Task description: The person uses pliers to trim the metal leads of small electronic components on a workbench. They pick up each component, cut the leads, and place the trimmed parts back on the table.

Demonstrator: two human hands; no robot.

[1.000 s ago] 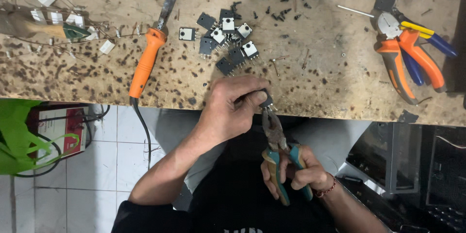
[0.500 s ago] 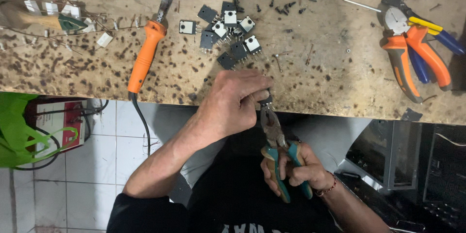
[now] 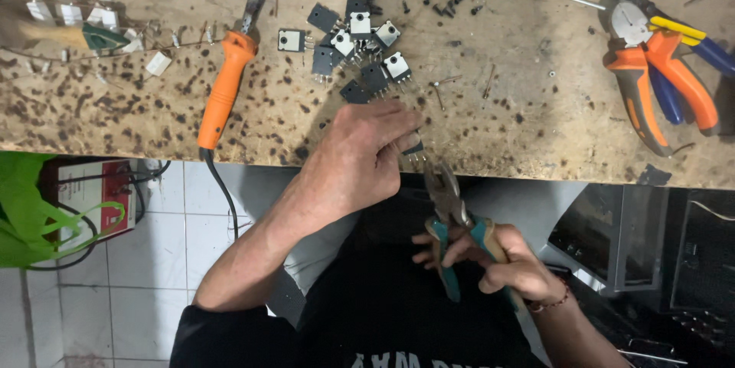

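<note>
The left hand (image 3: pixel 360 157) reaches over the near edge of the scorched, speckled tabletop (image 3: pixel 536 107), its fingers (image 3: pixel 394 124) pressed together in a pinch on a small black component (image 3: pixel 414 149) whose metal legs point down toward the person. The right hand (image 3: pixel 501 264), below the tabletop's edge and over the lap, has its fingers wrapped around the teal handles of a pair of pliers (image 3: pixel 448 215); the plier tips sit just beneath the component's legs, though whether they touch cannot be told. Just beyond the left hand lies a cluster of similar black and silver components (image 3: pixel 356 50). An orange-handled soldering iron (image 3: pixel 223 88) lies to the left, and orange-handled pliers (image 3: pixel 651 62) rest at the far right.
</note>
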